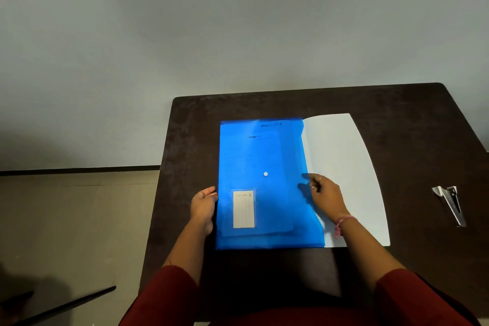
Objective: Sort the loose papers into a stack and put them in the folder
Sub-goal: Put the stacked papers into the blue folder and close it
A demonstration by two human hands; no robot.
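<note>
The dark table [397, 103] carries everything. On it lies the blue folder [264, 167], a thin translucent plastic envelope with a white snap button [265, 173] in the middle and a label card [243, 209] near its left corner. The papers [344, 161] are partly inside it: printed lines show through the blue plastic, and a wide white part sticks out to the right, lying flat on the table.

I judge the folder to be light, flexible and rather slippery, so it can slide on the smooth table if it is pushed from one side only. The papers are also light and bend easily (the sheets can fan apart when only the top one is moved), so it is better to hold the whole stack at its right edge.

The left hand [203, 205] holds the left edge of the folder, fingers curled on it. The right hand [326, 197] rests at the folder's open right edge with the fingers reaching under the plastic; if they pinch it, I cannot tell.

A metal clip [449, 202] lies far to the right
</note>
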